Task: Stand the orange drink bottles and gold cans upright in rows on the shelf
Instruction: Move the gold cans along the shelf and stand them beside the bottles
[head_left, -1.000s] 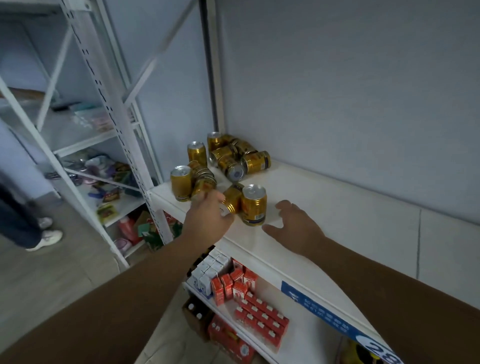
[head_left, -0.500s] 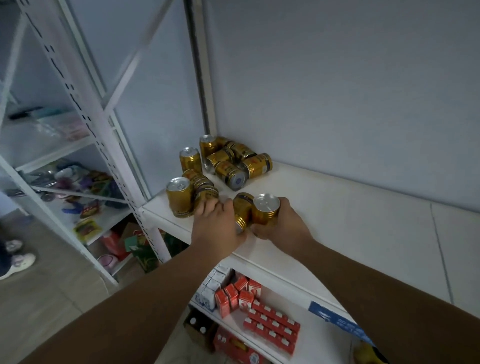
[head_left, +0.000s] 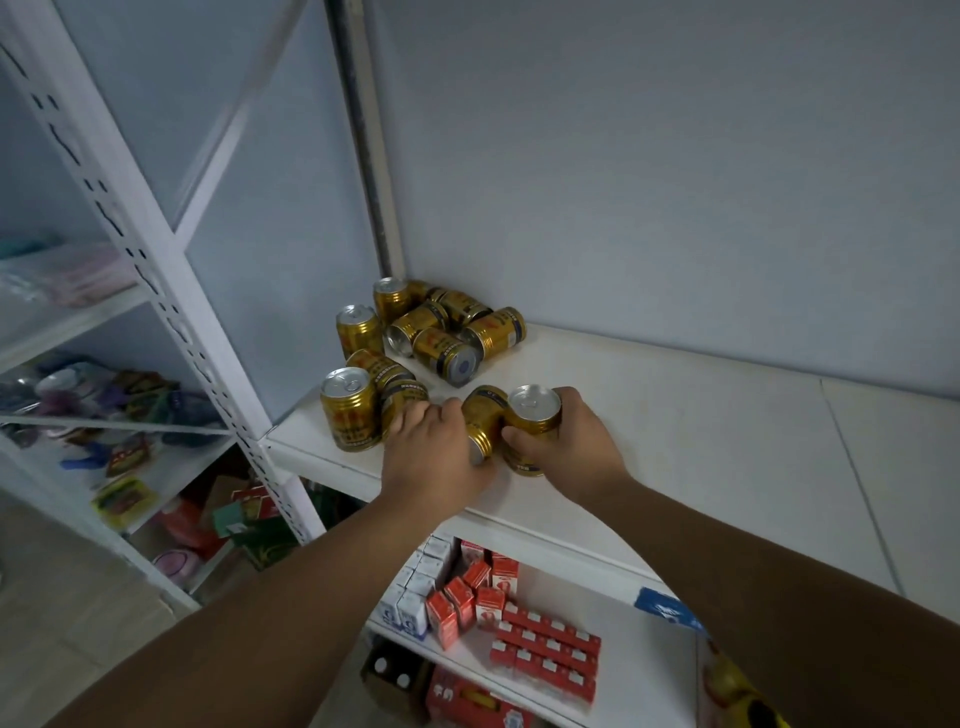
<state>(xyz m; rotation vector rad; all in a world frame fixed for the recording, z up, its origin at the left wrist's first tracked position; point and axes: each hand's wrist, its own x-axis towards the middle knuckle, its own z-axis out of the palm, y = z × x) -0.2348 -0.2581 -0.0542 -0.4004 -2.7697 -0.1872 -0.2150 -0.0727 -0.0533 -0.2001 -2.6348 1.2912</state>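
Several gold cans lie and stand at the left end of the white shelf (head_left: 675, 426). My right hand (head_left: 569, 441) grips an upright gold can (head_left: 535, 410) near the shelf's front edge. Just left of it, my left hand (head_left: 434, 457) holds a gold can lying on its side (head_left: 483, 415). One upright can (head_left: 349, 408) stands at the front left corner, and two more upright cans (head_left: 358, 330) are behind it. A heap of toppled cans (head_left: 452, 332) fills the back corner. No orange bottles are on this shelf.
A grey wall rises behind the shelf, with a metal post (head_left: 363, 135) at the back left corner. Red and white cartons (head_left: 488, 597) sit on the lower shelf. A neighbouring white rack (head_left: 130, 218) with mixed goods stands to the left.
Both hands have moved in onto the cans: the right closed around the upright can, the left onto the lying can. The view came closer and shifted right.
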